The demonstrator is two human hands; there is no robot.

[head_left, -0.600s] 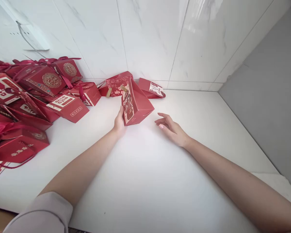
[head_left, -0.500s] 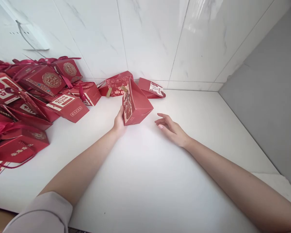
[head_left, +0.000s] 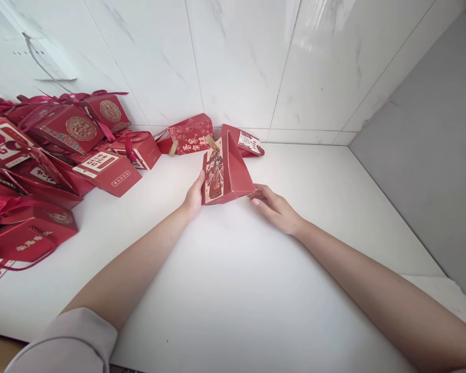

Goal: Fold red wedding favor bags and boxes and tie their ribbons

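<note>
A red gift box (head_left: pixel 238 173) with a printed figure on its side and a gold tab on top is held tilted over the white table. My left hand (head_left: pixel 194 194) grips it at its left side, thumb on the printed face and the other fingers hidden behind. At the box's lower right corner is my right hand (head_left: pixel 275 208), its fingers loosely bent and apart, the fingertips at or just touching the corner. Behind the held box, another red box with gold lettering (head_left: pixel 192 135) and a red box with a white label (head_left: pixel 250 141) lie by the wall.
Several red gift boxes with ribbons (head_left: pixel 77 127) are piled on the left of the white table (head_left: pixel 225 290). A tiled wall (head_left: pixel 241 62) closes off the back, and a grey panel (head_left: pixel 423 134) stands on the right. A cable (head_left: pixel 42 62) hangs at upper left.
The held box has turned so its printed face shows more, and it has shifted slightly right and down to my right hand. My right hand has hardly moved.
</note>
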